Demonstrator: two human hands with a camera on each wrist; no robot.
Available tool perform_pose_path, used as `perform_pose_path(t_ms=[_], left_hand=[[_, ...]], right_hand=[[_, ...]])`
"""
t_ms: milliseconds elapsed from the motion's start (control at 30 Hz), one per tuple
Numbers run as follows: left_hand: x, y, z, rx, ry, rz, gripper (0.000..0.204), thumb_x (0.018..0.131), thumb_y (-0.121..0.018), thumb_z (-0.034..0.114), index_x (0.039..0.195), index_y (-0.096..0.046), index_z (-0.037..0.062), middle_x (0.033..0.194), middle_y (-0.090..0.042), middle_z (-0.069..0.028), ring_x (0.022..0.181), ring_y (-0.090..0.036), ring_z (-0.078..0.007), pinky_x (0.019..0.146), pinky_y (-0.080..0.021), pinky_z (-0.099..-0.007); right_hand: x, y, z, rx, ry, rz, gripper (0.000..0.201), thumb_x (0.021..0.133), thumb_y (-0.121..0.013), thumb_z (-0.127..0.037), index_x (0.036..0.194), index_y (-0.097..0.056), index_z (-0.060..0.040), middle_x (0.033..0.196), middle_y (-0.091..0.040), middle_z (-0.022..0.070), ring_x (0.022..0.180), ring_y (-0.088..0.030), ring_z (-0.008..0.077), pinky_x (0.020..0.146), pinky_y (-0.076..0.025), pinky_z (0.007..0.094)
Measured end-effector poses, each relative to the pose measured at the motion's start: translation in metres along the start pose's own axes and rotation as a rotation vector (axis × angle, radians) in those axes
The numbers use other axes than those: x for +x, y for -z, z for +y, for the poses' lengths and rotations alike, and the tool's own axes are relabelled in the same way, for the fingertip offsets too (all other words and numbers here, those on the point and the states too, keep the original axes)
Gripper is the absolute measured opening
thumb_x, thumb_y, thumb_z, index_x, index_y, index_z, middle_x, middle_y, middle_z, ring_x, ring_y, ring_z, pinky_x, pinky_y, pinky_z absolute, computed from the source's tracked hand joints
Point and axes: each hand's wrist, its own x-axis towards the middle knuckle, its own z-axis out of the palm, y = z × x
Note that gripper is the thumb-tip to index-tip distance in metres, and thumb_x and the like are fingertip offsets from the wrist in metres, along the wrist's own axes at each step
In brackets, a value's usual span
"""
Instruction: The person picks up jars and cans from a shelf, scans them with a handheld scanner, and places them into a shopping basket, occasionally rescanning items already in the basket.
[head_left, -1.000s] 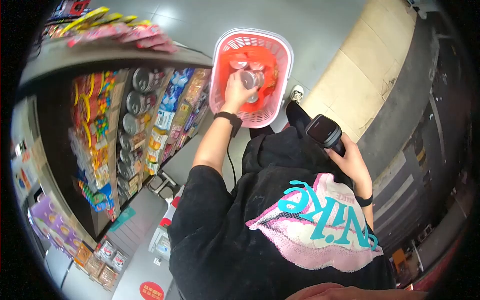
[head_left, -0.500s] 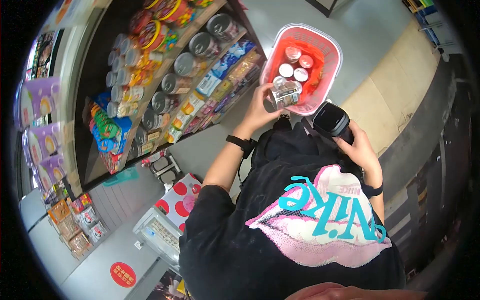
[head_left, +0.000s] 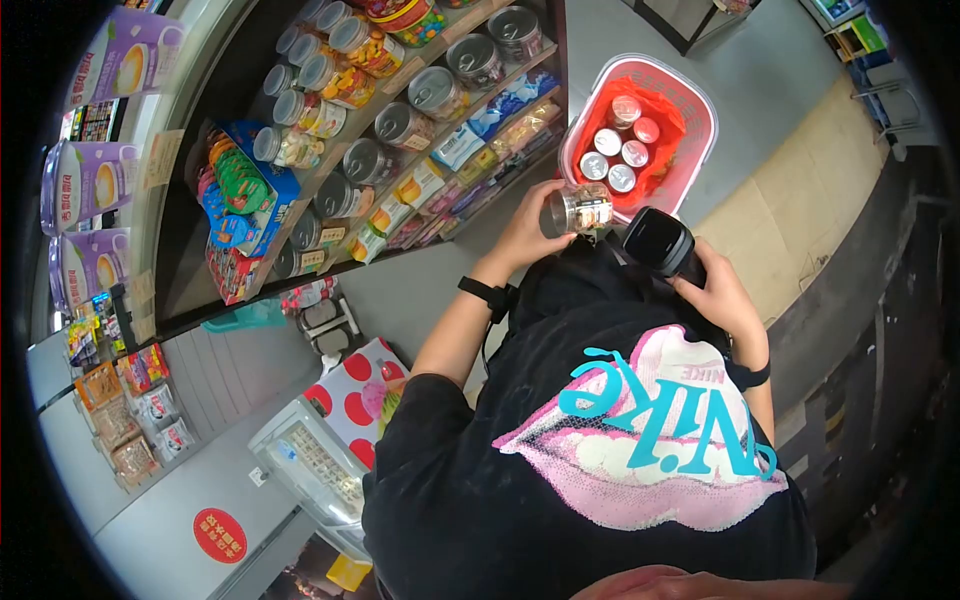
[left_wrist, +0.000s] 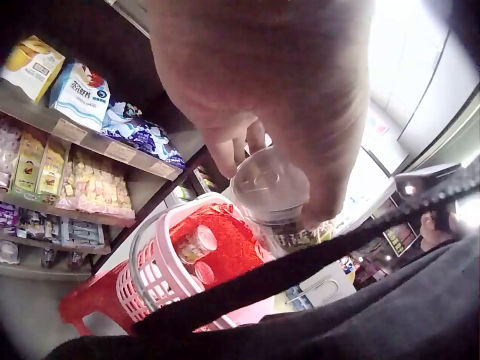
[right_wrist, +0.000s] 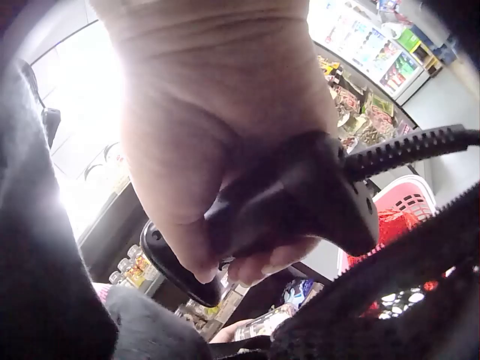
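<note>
My left hand (head_left: pixel 527 232) grips a clear jar (head_left: pixel 583 210) tipped on its side, just short of the pink basket (head_left: pixel 708 118). In the left wrist view, fingers and thumb wrap round the see-through jar (left_wrist: pixel 271 184) near its round end. A black handheld barcode scanner (head_left: pixel 658 242) is held in my right hand (head_left: pixel 728 290), its dark face close beside the jar. From the right wrist, the fingers curl round the scanner's handle (right_wrist: pixel 262 202). Several jars (head_left: pixel 621 178) stand lids up in a red bag (head_left: pixel 668 105) inside the basket.
A shelf unit on the left carries cans (head_left: pixel 436 92), lidded candy jars (head_left: pixel 325 115) and snack packs (head_left: pixel 458 147). A black coiled cable (right_wrist: pixel 405 150) runs from the scanner. A white and red dotted box (head_left: pixel 352 385) lies beside my left elbow.
My left hand has lifted the jar out of the basket and drawn it back beside the scanner, turning it on its side. The view has swung, showing more of the shelves. The right hand keeps its grip.
</note>
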Motion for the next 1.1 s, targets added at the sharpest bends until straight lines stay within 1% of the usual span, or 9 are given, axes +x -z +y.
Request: perform_pose_path(t_ms=[133, 300, 367, 533, 633, 700, 800, 900, 1100], left_hand=[[0.000, 0.006, 0.001, 0.012, -0.008, 0.001, 0.086, 0.073, -0.086, 0.010, 0.147, -0.042, 0.0094, 0.148, -0.046, -0.0147, 0.137, -0.050, -0.0301, 0.116, -0.043, -0.0428], [0.012, 0.020, 0.011, 0.089, -0.022, 0.123, 0.085, 0.073, -0.087, 0.013, 0.146, -0.044, 0.0096, 0.147, -0.048, -0.0142, 0.137, -0.050, -0.0305, 0.115, -0.042, -0.0442], [0.025, 0.033, 0.028, 0.067, -0.015, 0.256, 0.086, 0.072, -0.087, 0.013, 0.146, -0.045, 0.0098, 0.146, -0.049, -0.0137, 0.132, -0.053, -0.0295, 0.111, -0.045, -0.0428], [0.050, 0.061, 0.042, 0.191, -0.163, 0.471, 0.091, 0.073, -0.087, 0.014, 0.150, -0.038, 0.0077, 0.146, -0.047, -0.0147, 0.132, -0.052, -0.0277, 0.108, -0.045, -0.0434], [0.056, 0.072, 0.044, 0.143, -0.110, 0.557, 0.092, 0.075, -0.087, 0.015, 0.150, -0.036, 0.0058, 0.146, -0.048, -0.0157, 0.131, -0.052, -0.0267, 0.109, -0.043, -0.0403], [0.058, 0.077, 0.041, 0.092, -0.110, 0.561, 0.085, 0.080, -0.083, 0.013, 0.150, -0.037, 0.0039, 0.147, -0.048, -0.0160, 0.133, -0.051, -0.0259, 0.110, -0.041, -0.0383], [0.057, 0.080, 0.045, -0.283, -0.067, 0.572, 0.066, 0.093, -0.068, 0.008, 0.151, -0.038, -0.0021, 0.147, -0.050, -0.0164, 0.134, -0.050, -0.0248, 0.111, -0.040, -0.0368], [0.054, 0.082, 0.034, -0.444, -0.060, 0.559, 0.063, 0.092, -0.068, 0.005, 0.148, -0.041, -0.0023, 0.146, -0.050, -0.0176, 0.134, -0.051, -0.0261, 0.112, -0.041, -0.0383], [0.046, 0.082, 0.027, -0.466, 0.015, 0.519, 0.060, 0.093, -0.067, 0.006, 0.147, -0.043, -0.0036, 0.148, -0.049, -0.0179, 0.138, -0.048, -0.0260, 0.113, -0.040, -0.0372]], right_hand=[[-0.004, -0.004, -0.006, -0.009, -0.014, 0.027, 0.038, 0.081, -0.074, -0.010, 0.112, -0.056, 0.0044, 0.095, -0.064, 0.0239, 0.088, -0.064, 0.0361, 0.083, -0.050, 0.0411], [-0.009, -0.004, -0.005, -0.007, -0.026, 0.046, 0.037, 0.081, -0.074, -0.011, 0.109, -0.056, 0.0042, 0.088, -0.061, 0.0221, 0.080, -0.059, 0.0327, 0.079, -0.049, 0.0397], [-0.010, -0.004, -0.006, 0.008, -0.036, 0.047, 0.036, 0.081, -0.074, -0.012, 0.108, -0.056, 0.0040, 0.087, -0.060, 0.0211, 0.079, -0.058, 0.0305, 0.078, -0.049, 0.0391], [-0.010, -0.006, -0.005, -0.008, -0.033, 0.062, 0.036, 0.082, -0.075, -0.012, 0.108, -0.056, 0.0039, 0.086, -0.059, 0.0204, 0.079, -0.058, 0.0296, 0.077, -0.049, 0.0391], [-0.009, -0.005, -0.005, -0.022, -0.043, 0.058, 0.036, 0.082, -0.075, -0.012, 0.107, -0.056, 0.0038, 0.086, -0.059, 0.0199, 0.079, -0.058, 0.0294, 0.077, -0.049, 0.0388], [-0.008, -0.004, -0.005, -0.023, -0.050, 0.052, 0.036, 0.082, -0.075, -0.012, 0.107, -0.056, 0.0038, 0.085, -0.059, 0.0197, 0.079, -0.057, 0.0293, 0.076, -0.049, 0.0386], [-0.007, -0.002, -0.003, -0.027, -0.044, 0.050, 0.036, 0.082, -0.075, -0.012, 0.107, -0.055, 0.0039, 0.086, -0.059, 0.0198, 0.078, -0.057, 0.0293, 0.076, -0.048, 0.0386], [-0.004, -0.003, -0.001, -0.009, -0.016, 0.060, 0.036, 0.082, -0.075, -0.012, 0.108, -0.056, 0.0040, 0.086, -0.060, 0.0202, 0.078, -0.057, 0.0297, 0.076, -0.048, 0.0389], [0.002, -0.001, -0.004, -0.022, -0.033, 0.033, 0.037, 0.082, -0.075, -0.013, 0.109, -0.056, 0.0046, 0.088, -0.061, 0.0216, 0.080, -0.059, 0.0312, 0.078, -0.049, 0.0395]])
